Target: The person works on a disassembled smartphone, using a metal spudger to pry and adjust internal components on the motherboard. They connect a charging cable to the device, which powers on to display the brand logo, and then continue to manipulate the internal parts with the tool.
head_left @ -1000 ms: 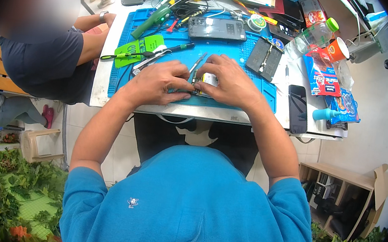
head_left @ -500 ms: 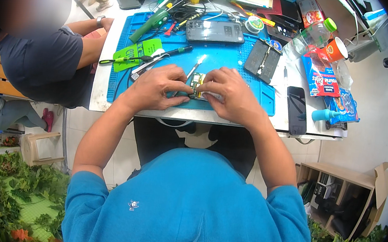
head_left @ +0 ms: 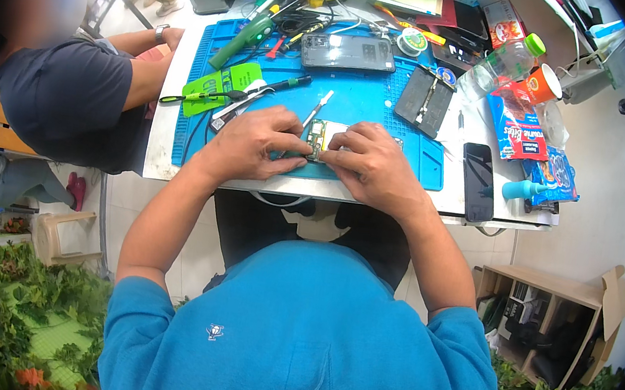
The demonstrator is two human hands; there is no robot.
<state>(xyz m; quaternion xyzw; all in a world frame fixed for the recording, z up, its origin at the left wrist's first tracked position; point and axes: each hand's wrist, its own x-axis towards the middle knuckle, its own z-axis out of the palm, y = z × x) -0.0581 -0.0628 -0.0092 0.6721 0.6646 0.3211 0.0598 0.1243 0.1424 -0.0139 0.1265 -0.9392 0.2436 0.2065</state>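
Observation:
A small green circuit board (head_left: 317, 135) with shiny metal shields lies at the near edge of the blue work mat (head_left: 366, 99), with a whitish part against its right side. My left hand (head_left: 256, 145) pinches the board's left edge between thumb and fingers. My right hand (head_left: 377, 165) is closed at its right side, fingertips pressed to the lower right edge, and covers much of what lies there. Just beyond the board lies a slim tool (head_left: 318, 109) with a pale tip.
Farther back lie a dark phone casing (head_left: 348, 53), a green-handled tool (head_left: 243, 45) and cables. A phone frame (head_left: 423, 102), black smartphone (head_left: 477, 181), plastic bottle (head_left: 500, 66), snack bags (head_left: 517, 124) and light-blue bulb (head_left: 523, 190) are on the right. A seated person (head_left: 69, 94) leans at the left edge.
My right hand has shifted slightly and its fingertips have drawn lower along the board, so more of the board shows. My left hand has barely moved.

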